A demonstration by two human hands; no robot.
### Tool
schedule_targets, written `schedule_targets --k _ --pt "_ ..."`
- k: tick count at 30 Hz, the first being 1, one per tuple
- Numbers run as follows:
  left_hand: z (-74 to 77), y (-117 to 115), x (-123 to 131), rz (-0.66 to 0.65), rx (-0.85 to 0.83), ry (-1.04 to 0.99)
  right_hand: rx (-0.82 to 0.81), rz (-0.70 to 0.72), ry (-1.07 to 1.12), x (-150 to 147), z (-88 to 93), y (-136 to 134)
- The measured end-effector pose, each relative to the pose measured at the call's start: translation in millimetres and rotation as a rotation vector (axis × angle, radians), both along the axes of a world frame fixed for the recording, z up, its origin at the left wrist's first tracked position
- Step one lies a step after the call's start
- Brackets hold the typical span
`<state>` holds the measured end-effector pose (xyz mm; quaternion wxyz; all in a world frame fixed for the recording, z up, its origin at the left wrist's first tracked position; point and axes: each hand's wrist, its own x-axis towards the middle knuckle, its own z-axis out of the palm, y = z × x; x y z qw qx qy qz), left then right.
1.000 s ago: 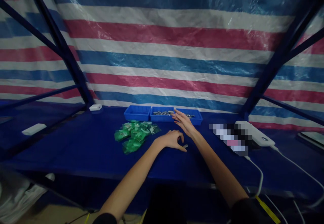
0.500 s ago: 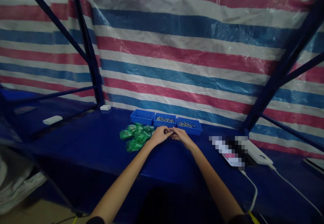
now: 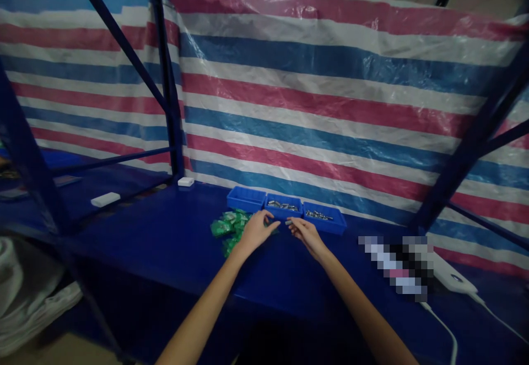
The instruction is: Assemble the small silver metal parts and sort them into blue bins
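Three small blue bins stand in a row at the back of the blue table [image 3: 165, 238]: the left bin [image 3: 247, 199] looks empty, while the middle bin [image 3: 284, 206] and the right bin [image 3: 324, 217] hold small metal parts. A heap of green packets [image 3: 225, 226] lies in front of the left bin. My left hand [image 3: 256, 231] rests beside the packets with its fingers curled. My right hand [image 3: 305, 234] sits just in front of the middle bin, fingertips pinched on a tiny pale piece. The two hands are a little apart.
A white power bank [image 3: 452, 278] with a cable lies at the right, next to a blurred patch. Two small white boxes [image 3: 105, 199] [image 3: 185, 181] sit at the left. Dark blue frame posts [image 3: 169, 106] rise in front of a striped tarp wall [image 3: 314, 90].
The view has tilted upward. My right hand pulled back from the bins, met my left hand in front of them, and the hands have now drawn slightly apart.
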<state>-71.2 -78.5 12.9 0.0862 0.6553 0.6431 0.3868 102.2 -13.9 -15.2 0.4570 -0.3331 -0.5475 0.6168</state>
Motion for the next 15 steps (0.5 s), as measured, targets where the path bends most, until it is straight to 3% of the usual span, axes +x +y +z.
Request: schedule_targets --k 2,4,9,12,15 --pt "9.8 0 -25 0.098 -0.027 0.125 0.03 -0.104 -0.048 4 6.0 6" --pt "16.0 3 -50 0.191 -0.082 0.26 0.024 -0.122 -0.03 6 14.6 12" --pt "10.0 19 -90 0.081 -0.195 0.496 0.015 0.004 0.095 2 30.8 20" --pt "7.1 28 -99 0.065 -0.207 0.521 0.068 -0.019 -0.01 -4 27.0 22" --pt "16.9 29 -103 0.041 -0.148 0.443 0.14 -0.025 -0.101 -11 17.5 19"
